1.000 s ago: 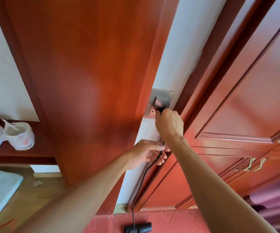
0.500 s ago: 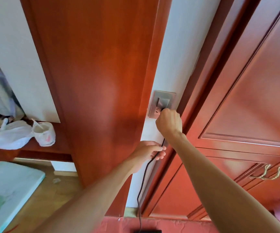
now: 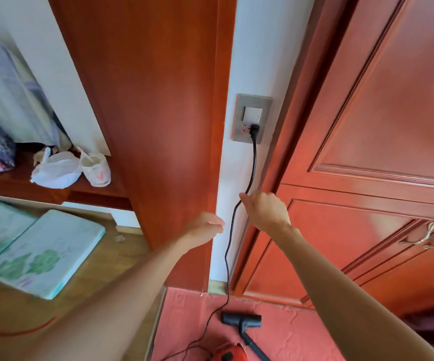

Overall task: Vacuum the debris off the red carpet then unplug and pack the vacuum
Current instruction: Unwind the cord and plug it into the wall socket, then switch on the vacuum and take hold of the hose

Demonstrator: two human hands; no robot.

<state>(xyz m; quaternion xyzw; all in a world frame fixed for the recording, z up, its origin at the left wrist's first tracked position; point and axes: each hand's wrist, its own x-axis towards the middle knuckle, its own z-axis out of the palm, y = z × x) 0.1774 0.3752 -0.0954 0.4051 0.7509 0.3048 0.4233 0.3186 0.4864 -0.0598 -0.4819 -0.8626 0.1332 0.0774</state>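
A black plug (image 3: 254, 130) sits in the grey wall socket (image 3: 252, 118) on a white strip of wall. Its black cord (image 3: 228, 256) hangs down to the red carpet (image 3: 296, 332). On the carpet lie the vacuum's black floor nozzle (image 3: 240, 319) and, at the bottom edge, part of its red body (image 3: 225, 353). My right hand (image 3: 264, 211) hovers below the socket, fingers loose, fingertips right beside the cord and gripping nothing. Left of the cord, my left hand (image 3: 204, 227) is loosely curled and holds nothing.
Red wooden cabinet doors (image 3: 380, 152) with brass handles (image 3: 432, 237) fill the right. A red wooden panel (image 3: 145, 113) stands left of the socket. White plastic bags (image 3: 67, 169) lie on a low shelf. Pale foam mats (image 3: 44, 254) lie on the wooden floor at left.
My right hand has let go of the plug and dropped below the socket. My left hand has released the cord and moved left. The view has pulled back, showing the vacuum.
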